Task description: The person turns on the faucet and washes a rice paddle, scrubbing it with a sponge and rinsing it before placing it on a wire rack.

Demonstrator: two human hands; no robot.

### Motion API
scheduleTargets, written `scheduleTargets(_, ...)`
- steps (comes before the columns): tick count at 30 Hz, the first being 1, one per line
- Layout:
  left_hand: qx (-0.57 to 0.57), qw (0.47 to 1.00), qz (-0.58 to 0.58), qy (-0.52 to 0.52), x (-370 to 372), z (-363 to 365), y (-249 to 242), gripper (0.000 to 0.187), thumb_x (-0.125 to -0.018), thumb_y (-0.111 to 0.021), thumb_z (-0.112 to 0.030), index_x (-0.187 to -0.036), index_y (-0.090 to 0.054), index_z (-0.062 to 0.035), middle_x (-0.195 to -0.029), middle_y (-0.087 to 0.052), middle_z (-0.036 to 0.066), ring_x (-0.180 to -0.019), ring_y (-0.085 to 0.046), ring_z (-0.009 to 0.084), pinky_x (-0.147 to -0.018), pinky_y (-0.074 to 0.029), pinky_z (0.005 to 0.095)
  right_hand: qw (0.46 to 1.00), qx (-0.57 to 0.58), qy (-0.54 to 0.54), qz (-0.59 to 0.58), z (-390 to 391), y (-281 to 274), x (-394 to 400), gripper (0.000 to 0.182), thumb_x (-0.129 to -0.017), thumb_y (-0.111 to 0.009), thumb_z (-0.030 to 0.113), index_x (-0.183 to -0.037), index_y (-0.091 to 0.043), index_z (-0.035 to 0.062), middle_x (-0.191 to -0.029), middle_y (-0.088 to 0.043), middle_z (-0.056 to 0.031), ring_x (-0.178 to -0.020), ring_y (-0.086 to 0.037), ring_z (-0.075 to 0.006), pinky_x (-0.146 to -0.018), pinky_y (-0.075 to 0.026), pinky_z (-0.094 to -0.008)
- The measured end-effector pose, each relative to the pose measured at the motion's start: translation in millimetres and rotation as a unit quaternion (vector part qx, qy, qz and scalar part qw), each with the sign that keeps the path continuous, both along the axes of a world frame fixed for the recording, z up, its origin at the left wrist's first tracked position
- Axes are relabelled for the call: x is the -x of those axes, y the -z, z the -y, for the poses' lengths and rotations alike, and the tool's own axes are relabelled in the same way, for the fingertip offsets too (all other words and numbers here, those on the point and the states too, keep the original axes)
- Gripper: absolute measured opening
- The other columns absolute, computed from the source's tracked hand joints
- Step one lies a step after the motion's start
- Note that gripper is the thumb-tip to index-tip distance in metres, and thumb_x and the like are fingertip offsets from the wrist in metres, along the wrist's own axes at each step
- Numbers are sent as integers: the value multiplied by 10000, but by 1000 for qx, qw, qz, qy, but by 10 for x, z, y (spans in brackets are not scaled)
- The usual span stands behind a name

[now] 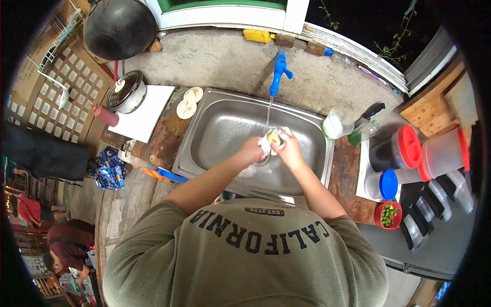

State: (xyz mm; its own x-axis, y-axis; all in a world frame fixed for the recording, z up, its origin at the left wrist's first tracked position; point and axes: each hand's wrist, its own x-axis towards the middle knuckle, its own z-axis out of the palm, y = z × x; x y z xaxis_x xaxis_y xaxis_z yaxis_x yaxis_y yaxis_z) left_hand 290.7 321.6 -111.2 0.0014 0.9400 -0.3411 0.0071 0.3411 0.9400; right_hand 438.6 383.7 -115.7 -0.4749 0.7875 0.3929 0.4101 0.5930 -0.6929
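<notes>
Below the running blue tap (280, 74), the left hand (251, 150) and right hand (289, 150) hold between their curled fingers a foamy yellow-and-white item (273, 138), perhaps a sponge, over the steel sink (217, 137).

A small yellow-and-white object (274, 138), its shape partly hidden, held over the steel sink (215, 128)

One sink (212, 135), one faucet (279, 74), one wok (120, 30), two pale discs (186, 108)
</notes>
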Motion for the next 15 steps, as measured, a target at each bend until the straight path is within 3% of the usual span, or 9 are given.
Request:
scheduleTargets(3,-1,1000,-8,10,-5,53,-50,159,-747,-470,-34,-838,-600,-36,-665,-565,22,-533,-484,82,-458,-365,231,998,57,-10,5,5,-52,-17,367,-608,-689,156,-926,-569,18,-915,-565,-176,-831,-546,-358,-738,-459,-386)
scheduleTargets(10,-6,1000,-4,-5,-7,45,-187,179,-704,-461,8,-822,-593,-20,-624,-548,33,-491,-471,90,-430,-347,240,999,42,-12,-25,0,-125,-4,324,-625,-668,133,-915,-574,25,-924,-564,-163,-837,-549,-351,-739,-458,-380)
scheduleTargets(11,-10,1000,1,-8,-9,28,-139,181,-697,-463,14,-821,-592,-18,-622,-546,34,-488,-471,91,-427,-347,241,994,106,-6,-3,-36,-169,-10,318,-630,-664,130,-919,-576,29,-929,-562,-162,-859,-544,-346,-758,-451,-382)
scheduleTargets(15,-25,999,-41,12,31,-17,48,198,-685,-452,30,-825,-588,-6,-630,-552,43,-488,-478,97,-431,-358,247,999,4,-44,2,87,-182,48,294,-645,-650,131,-914,-583,34,-925,-560,-155,-895,-527,-330,-784,-436,-378)
